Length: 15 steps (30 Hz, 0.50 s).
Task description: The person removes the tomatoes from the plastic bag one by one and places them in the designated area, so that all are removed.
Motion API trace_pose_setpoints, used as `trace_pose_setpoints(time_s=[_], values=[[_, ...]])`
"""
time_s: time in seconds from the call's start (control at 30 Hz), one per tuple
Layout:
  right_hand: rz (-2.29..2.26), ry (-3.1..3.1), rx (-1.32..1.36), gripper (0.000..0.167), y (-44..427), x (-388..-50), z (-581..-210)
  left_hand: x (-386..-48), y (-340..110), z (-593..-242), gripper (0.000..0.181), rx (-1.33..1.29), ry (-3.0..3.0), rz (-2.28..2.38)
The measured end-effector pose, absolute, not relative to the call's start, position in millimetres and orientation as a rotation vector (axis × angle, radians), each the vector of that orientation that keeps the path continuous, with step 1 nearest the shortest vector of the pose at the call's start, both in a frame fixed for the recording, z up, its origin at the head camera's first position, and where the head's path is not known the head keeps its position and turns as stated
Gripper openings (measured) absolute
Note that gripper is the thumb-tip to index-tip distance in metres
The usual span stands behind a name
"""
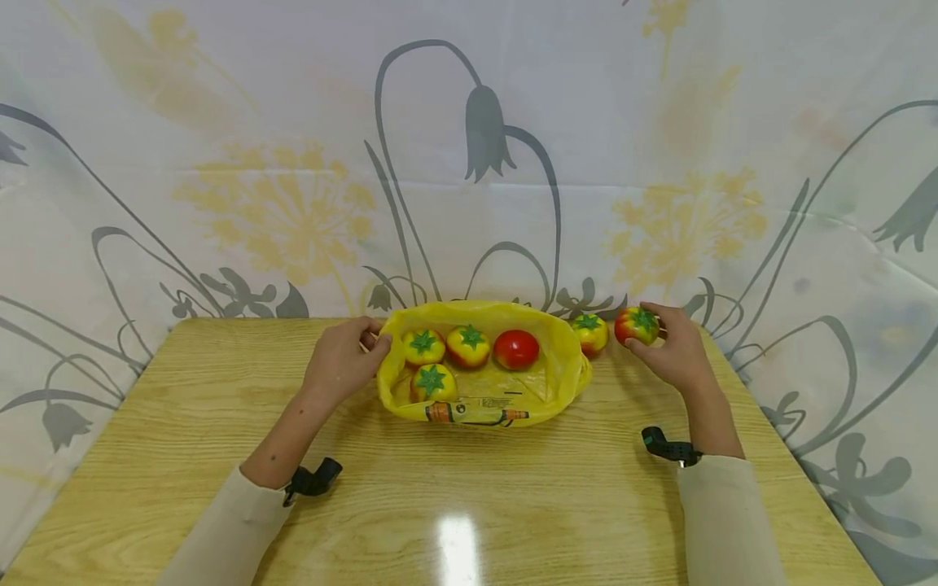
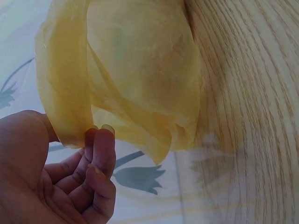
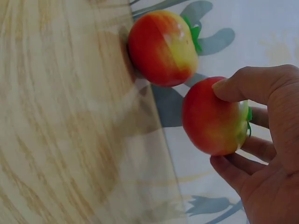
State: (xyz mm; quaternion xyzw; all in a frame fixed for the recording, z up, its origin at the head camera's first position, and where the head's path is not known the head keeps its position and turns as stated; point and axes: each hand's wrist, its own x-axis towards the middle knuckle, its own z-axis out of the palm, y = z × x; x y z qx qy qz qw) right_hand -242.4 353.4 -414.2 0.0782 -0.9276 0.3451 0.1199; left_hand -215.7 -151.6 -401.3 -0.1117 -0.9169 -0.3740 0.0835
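Note:
A yellow plastic bag lies open on the table, holding several red-and-yellow toy tomatoes, one of them showing its plain red side. My left hand pinches the bag's left rim; in the left wrist view the thin plastic is between thumb and fingers. At the right, my right hand grips a red-and-yellow tomato with a green leafy top, also large in the right wrist view. Another tomato sits just outside the bag's right side, apart from the held one.
The wooden table ends at a cloth backdrop with grey and yellow flowers, close behind the bag. Black wrist cameras are strapped on both wrists.

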Motion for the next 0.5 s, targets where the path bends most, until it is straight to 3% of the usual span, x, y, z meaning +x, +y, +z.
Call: trace_pose_setpoints(time_s=[0.5], values=[[1.093, -2.744, 0.125, 0.069, 358, -248, -431, -215, -151, -399, 0.032, -0.339, -2.746, -1.105]])
